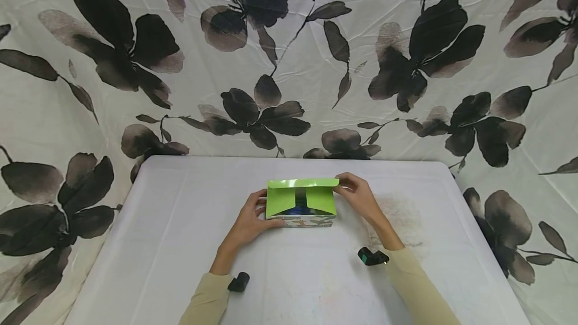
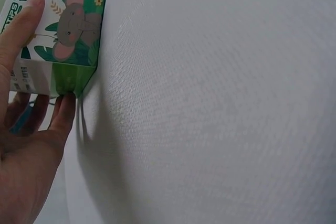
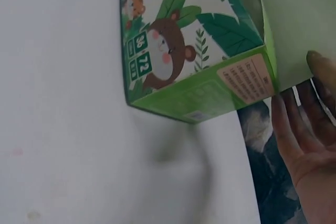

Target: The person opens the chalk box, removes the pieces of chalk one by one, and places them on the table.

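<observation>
A green and white cardboard box [image 1: 311, 221] with cartoon animals stands on the table, its top lifted. Dark blue things [image 1: 299, 209] show through the gap between its green inner flaps [image 1: 281, 200]. My left hand [image 1: 248, 222] grips the box's left end, with the thumb [image 2: 23, 24] across the printed front and the fingers round the side. At the right end, my right hand [image 1: 358, 197] pinches the corner of the raised lid flap [image 1: 307, 183]. In the right wrist view the thumb lies on the pale lid flap [image 3: 299, 30], other fingers beside the box's end.
The box rests on a white-covered table [image 1: 289, 275], toward its back edge. Behind it hangs a white cloth [image 1: 316, 89] with dark flowers. Brownish stains [image 1: 397, 219] mark the cover at right. A black wrist camera [image 1: 373, 256] sits at the right wrist, another camera [image 1: 239, 282] at the left.
</observation>
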Available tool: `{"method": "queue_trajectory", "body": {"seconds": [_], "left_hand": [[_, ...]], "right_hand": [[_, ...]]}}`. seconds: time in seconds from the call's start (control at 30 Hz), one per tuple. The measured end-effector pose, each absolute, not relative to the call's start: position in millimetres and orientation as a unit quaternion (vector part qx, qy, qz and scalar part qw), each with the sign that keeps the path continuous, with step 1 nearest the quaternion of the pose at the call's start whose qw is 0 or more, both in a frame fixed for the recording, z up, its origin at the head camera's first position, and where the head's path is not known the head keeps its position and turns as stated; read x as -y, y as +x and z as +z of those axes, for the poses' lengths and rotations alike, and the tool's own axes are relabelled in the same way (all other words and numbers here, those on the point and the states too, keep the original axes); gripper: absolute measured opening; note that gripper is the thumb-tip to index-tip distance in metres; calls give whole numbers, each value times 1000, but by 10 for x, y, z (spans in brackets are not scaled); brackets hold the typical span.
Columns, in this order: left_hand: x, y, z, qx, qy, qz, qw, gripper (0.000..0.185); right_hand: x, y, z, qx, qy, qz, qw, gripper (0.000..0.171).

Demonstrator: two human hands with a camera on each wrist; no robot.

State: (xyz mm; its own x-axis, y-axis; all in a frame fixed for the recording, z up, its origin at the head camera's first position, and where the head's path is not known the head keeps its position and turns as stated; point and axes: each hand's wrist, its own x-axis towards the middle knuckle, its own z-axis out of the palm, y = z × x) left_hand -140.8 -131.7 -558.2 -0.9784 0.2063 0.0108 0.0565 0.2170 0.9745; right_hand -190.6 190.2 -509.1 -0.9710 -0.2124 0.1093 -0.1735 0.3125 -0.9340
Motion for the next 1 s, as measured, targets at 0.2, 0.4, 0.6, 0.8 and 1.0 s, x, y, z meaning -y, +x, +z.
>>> {"method": "queue_trajectory", "body": {"seconds": [0.2,0.4,0.6,0.8,1.0], "left_hand": [[1311,-1407,-5582,-781,88,615,56,99],[1290,-1395,-5507,-774,86,625,59,97],[1245,-1290,-5178,-772,80,627,66,92],[1237,-1288,-5170,-771,85,628,63,91],[1232,-1302,-5203,-774,80,624,65,92]], "right_hand": [[-1841,-1973,-5060,-788,-81,-609,40,26],[-1781,-2019,-5087,-777,-30,-628,36,31],[-1696,-2067,-5105,-783,25,-621,35,36],[-1656,-2119,-5151,-790,59,-609,43,36],[-1631,-2106,-5178,-801,111,-584,76,37]]}}
